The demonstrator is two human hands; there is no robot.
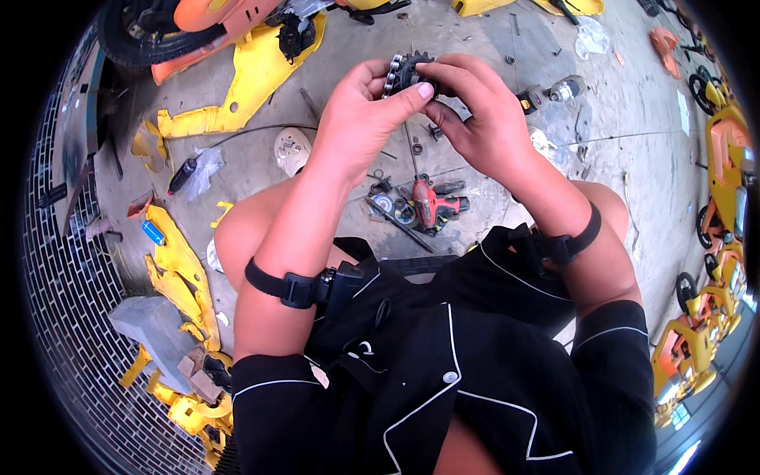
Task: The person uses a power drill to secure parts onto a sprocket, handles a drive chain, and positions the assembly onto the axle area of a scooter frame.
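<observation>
Both hands are raised in front of me around a dark toothed gear (416, 58), with a row of shiny round metal pieces along its left side. My left hand (366, 112) grips it from the left, the thumb lying across its near face. From the right, my right hand (479, 101) has its fingers on the gear's upper right side; its thumb is lower and darkly smudged. The fingers cover much of the gear. On the floor below lie a red and black power drill (431, 204), a dark rod (402, 225) and several small round metal parts (383, 204).
Yellow body panels (237, 87) lie at the left, beneath an orange vehicle with a black tire (150, 39). A second power tool (564, 89) sits beyond my right hand. A screwdriver (182, 176) lies at the left. Yellow and orange two-wheelers (722, 150) line the right side.
</observation>
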